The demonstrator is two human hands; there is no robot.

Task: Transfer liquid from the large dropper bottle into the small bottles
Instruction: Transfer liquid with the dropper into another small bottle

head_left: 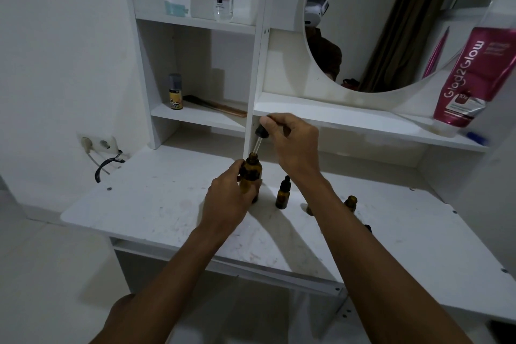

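Toward the back edge of the tabletop (167, 204), about midway along it, gripped the large dropper bottle (251, 179) upright in the left hand (227, 201), with fingers curled round its amber body; pinched the black bulb of the dropper (262, 133) in the right hand (294, 148), with the glass tube tilted and its tip at the bottle's open mouth; could not tell whether loaded with liquid. Just right of the large bottle, found a capped small bottle (283, 195) standing on the tabletop; farther right, partly hidden behind the right forearm (349, 232), an uncapped small bottle (350, 202). Judged the task partway at most: dropper out, one small bottle open for filling; could not read any fill level through the amber glass; carrying across, squeezing out and recapping apparently left to do.
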